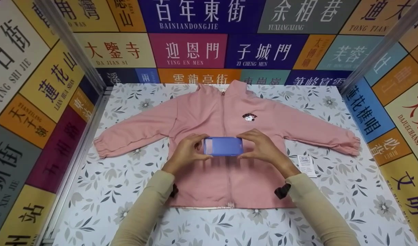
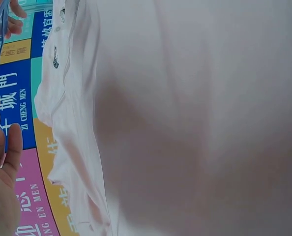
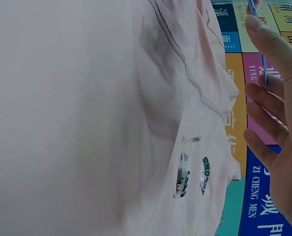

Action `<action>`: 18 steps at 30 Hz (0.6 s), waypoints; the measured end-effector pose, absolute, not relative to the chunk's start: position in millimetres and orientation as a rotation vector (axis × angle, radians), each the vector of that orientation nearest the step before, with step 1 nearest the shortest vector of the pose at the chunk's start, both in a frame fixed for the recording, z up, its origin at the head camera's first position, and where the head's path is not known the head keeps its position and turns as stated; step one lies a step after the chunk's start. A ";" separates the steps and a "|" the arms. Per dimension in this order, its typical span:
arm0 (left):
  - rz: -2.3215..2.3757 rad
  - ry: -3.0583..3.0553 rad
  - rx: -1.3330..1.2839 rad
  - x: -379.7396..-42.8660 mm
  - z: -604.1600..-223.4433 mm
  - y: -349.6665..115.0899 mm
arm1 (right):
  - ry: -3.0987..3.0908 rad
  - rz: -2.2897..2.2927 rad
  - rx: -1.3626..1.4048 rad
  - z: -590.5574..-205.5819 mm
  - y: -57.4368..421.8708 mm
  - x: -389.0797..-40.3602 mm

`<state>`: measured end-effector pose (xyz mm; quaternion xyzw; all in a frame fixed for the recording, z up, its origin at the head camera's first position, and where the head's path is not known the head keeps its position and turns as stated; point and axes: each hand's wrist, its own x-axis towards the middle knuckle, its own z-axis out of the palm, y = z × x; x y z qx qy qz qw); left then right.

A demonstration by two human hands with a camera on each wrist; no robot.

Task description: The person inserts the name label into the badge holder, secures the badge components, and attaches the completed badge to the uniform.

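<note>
Both hands hold up a thin blue card-like rectangle (image 1: 226, 146) over the middle of a pink zip-up jacket (image 1: 202, 177). The left hand (image 1: 186, 152) pinches its left end between thumb and fingers. At the other end, the right hand (image 1: 262, 149) does the same. The rectangle shows a paler pinkish patch at its left; its exact kind cannot be told. Seen edge-on in the right wrist view, the rectangle (image 3: 264, 64) is very thin. The jacket lies face up with both sleeves spread out, its front zipper closed and a small cartoon patch (image 1: 250, 118) on the chest.
A floral-patterned table cover (image 1: 127, 218) lies under the jacket. A small white printed tag (image 1: 307, 166) is beside the jacket's right edge. Panels with colourful street-name signs (image 1: 192, 51) stand behind and along both sides, with metal posts (image 1: 376, 48) at the corners.
</note>
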<state>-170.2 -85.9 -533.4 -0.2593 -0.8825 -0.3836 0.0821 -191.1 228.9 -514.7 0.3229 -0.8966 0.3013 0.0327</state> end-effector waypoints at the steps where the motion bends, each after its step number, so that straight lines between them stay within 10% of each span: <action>1: -1.143 -2.641 -0.777 -170.3 -533.6 -85.9 | -2.755 0.930 0.996 -515.0 229.4 -190.9; 18: -1.164 -2.626 -0.752 -172.7 -537.5 -95.5 | -2.802 0.946 0.937 -514.3 235.1 -194.0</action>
